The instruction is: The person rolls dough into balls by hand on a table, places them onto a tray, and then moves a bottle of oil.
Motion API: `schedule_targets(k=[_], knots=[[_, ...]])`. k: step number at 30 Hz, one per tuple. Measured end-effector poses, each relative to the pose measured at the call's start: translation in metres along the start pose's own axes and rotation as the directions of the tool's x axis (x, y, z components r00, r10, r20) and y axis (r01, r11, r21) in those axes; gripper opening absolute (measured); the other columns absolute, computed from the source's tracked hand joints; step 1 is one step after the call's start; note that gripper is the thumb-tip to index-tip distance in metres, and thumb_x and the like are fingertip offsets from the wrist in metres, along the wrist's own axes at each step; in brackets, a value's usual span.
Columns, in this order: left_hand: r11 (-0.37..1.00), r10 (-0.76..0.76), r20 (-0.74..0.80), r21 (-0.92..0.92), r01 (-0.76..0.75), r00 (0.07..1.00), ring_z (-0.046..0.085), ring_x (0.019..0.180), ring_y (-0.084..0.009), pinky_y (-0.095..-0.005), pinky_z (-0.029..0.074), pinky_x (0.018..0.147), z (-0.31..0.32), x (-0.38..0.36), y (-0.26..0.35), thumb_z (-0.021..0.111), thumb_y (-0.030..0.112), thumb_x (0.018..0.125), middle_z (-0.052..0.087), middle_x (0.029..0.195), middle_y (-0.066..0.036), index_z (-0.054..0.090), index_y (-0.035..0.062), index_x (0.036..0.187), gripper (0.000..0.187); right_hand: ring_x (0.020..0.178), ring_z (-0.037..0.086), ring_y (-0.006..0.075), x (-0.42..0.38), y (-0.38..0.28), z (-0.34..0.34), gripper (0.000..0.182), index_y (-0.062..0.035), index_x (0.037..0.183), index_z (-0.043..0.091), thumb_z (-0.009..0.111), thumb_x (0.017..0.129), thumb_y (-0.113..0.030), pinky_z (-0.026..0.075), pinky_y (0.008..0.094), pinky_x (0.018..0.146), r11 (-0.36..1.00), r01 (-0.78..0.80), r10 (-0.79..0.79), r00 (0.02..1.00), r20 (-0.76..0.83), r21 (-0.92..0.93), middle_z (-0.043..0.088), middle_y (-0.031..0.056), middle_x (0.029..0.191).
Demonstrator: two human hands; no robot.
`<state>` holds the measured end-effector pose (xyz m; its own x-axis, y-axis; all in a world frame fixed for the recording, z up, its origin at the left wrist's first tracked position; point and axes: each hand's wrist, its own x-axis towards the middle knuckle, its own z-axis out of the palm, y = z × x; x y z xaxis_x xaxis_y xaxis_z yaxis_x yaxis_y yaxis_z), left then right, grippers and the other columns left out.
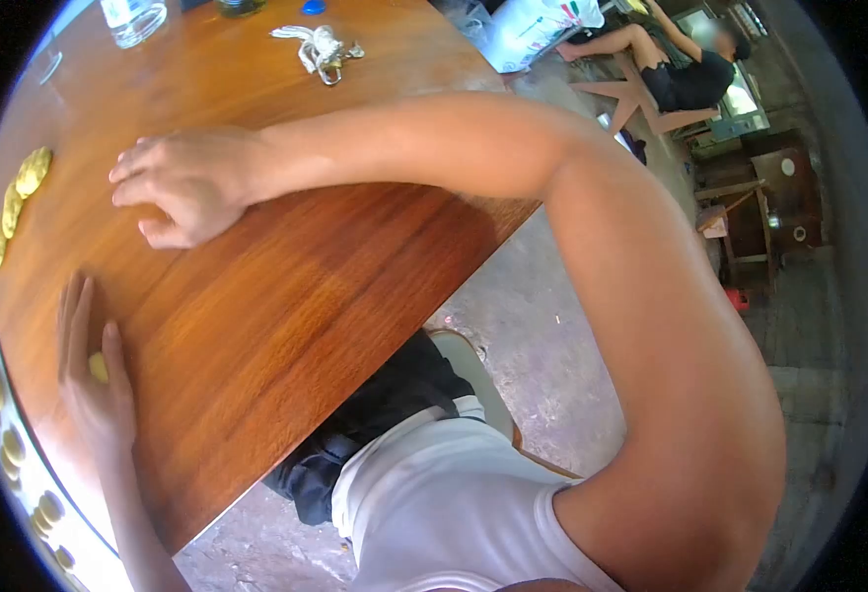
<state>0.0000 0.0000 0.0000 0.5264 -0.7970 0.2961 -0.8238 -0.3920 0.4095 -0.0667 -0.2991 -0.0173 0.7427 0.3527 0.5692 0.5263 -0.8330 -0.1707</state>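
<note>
My left hand (97,405) is at the left side of the wooden table, its fingers stretched out and the thumb a little apart. A small pale yellow dough ball (98,368) sits between thumb and palm. Further up the table, my right hand (185,187) hangs low over the wood with loosely bent fingers and the thumb apart; nothing shows in it. Beyond both hands lies a lumpy yellow dough strip (15,209). Beside my left wrist, a pale tray (59,493) carries several small round yellow dough pieces (12,447).
The brown wooden table (286,296) ends in a diagonal edge by my lap. A white cord with a metal clip (324,49), a blue cap (314,7) and a clear glass (134,20) are at its far side. A white bag (533,35) and a seated person (690,79) are beyond.
</note>
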Motion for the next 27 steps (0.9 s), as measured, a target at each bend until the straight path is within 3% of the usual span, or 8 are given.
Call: schedule_targets(k=[3,5,6,9,11,13,17,27], knots=[[0.996,0.029,-0.089,0.09,-0.021,0.996,0.047,0.149,-0.0335,-0.043,0.034,0.125,0.006,0.034,0.0,0.057,0.014,0.107,0.054,0.156,-0.021,0.058,-0.0005,0.148,0.043,0.122,0.066,0.0425,0.033,0.022,0.008,0.041,0.0029,0.115,0.075,0.067,0.091,-0.03,0.052,0.0455,0.109,0.997,0.038,-0.032,0.996,-0.084,0.067,0.07,0.026,0.13],[0.997,-0.039,-0.122,0.069,0.047,0.992,0.05,0.147,-0.0315,-0.0402,0.037,0.122,0.015,0.05,-0.007,0.058,0.02,0.107,0.056,0.155,-0.02,0.058,-0.0018,0.147,0.045,0.109,0.07,0.0429,0.048,0.022,0.015,0.039,0.0066,0.093,0.074,0.066,0.087,-0.031,0.053,0.0487,0.105,0.964,-0.168,0.184,0.981,-0.062,0.206,0.074,0.0284,0.107],[0.992,-0.12,-0.123,0.023,0.124,0.985,0.052,0.146,-0.0308,-0.0395,0.038,0.121,0.019,0.059,-0.009,0.058,0.022,0.107,0.058,0.153,-0.019,0.059,-0.0003,0.146,0.046,0.117,0.068,0.039,0.053,0.03,0.038,0.038,0.0007,0.109,0.076,0.064,0.091,-0.031,0.053,0.0458,0.106,0.965,-0.228,0.242,0.965,-0.102,0.128,0.073,0.0226,0.118],[0.974,-0.193,-0.198,0.077,0.211,0.961,0.059,0.136,-0.0367,-0.0421,0.047,0.114,0.029,0.077,0.012,0.058,0.025,0.104,0.059,0.151,-0.017,0.067,0.0029,0.136,0.04,0.121,0.065,0.0399,0.058,0.023,0.037,0.041,-0.0019,0.111,0.077,0.067,0.09,-0.035,0.051,0.0484,0.108,0.935,-0.353,0.351,0.934,-0.068,-0.023,0.073,0.0227,0.12],[0.955,-0.284,-0.174,0.039,0.295,0.943,0.062,0.13,-0.0386,-0.0444,0.051,0.109,0.018,0.061,0.058,0.06,0.021,0.102,0.063,0.146,-0.017,0.07,0.0042,0.13,0.035,0.133,0.058,0.0425,0.047,0.0,0.027,0.048,-0.0014,0.126,0.071,0.067,0.095,-0.038,0.045,0.0487,0.116,0.929,-0.361,0.359,0.933,-0.037,-0.078,0.066,0.0243,0.137],[0.99,-0.012,-0.22,0.134,0.042,0.975,0.063,0.13,-0.0379,-0.0437,0.052,0.111,0.032,0.039,0.044,0.063,0.018,0.102,0.065,0.142,-0.017,0.072,0.0048,0.127,0.029,0.144,0.048,0.0462,0.024,-0.036,0.015,0.044,-0.0008,0.135,0.067,0.064,0.101,-0.029,0.038,0.0535,0.122,0.952,-0.3,0.298,0.954,-0.04,-0.056,0.057,0.025,0.151],[0.996,0.075,-0.201,0.065,-0.063,0.977,0.062,0.132,-0.0401,-0.0452,0.051,0.112,0.015,-0.018,0.072,0.067,0.006,0.098,0.067,0.14,-0.018,0.073,0.0018,0.126,0.029,0.133,0.059,0.0426,-0.028,-0.091,-0.019,0.029,0.0044,0.123,0.071,0.063,0.098,-0.01,0.048,0.0492,0.115,0.987,-0.07,0.078,0.996,-0.052,0.141,0.067,0.0254,0.135],[0.941,-0.334,-0.235,-0.03,0.336,0.913,0.065,0.129,-0.0384,-0.043,0.052,0.111,-0.032,-0.118,0.086,0.074,0.004,0.092,0.069,0.134,-0.023,0.072,-0.0007,0.129,0.037,0.129,0.062,0.0411,-0.101,-0.108,-0.098,0.029,0.0016,0.119,0.067,0.074,0.091,-0.004,0.053,0.0471,0.109,0.917,-0.321,0.303,0.946,0.111,0.235,0.065,0.022,0.134]])
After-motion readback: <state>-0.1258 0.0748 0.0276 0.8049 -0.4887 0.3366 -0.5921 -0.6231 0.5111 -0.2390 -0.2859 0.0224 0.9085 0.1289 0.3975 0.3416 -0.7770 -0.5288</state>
